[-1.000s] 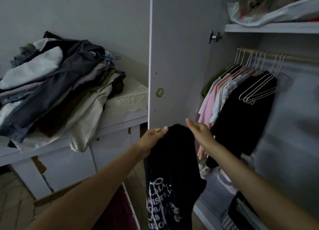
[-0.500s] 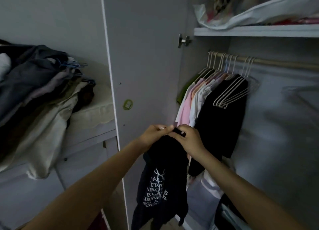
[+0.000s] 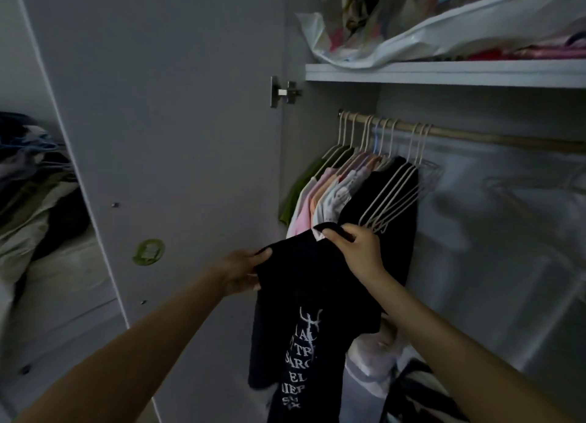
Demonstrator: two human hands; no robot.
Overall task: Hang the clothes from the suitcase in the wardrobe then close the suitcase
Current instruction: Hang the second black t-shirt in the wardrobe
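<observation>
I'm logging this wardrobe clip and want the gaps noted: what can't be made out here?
- Suitcase: outside the head view.
- Black T-shirt print: cut off by the bottom edge, dim.
- Hanger under the shirt: hidden by cloth and the right hand.
- Left hand fingertips: tucked behind the shirt.

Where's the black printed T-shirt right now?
Lower centre of the head view: the black T-shirt hangs between the left hand and right hand, just below the hangers on the rail.
</observation>
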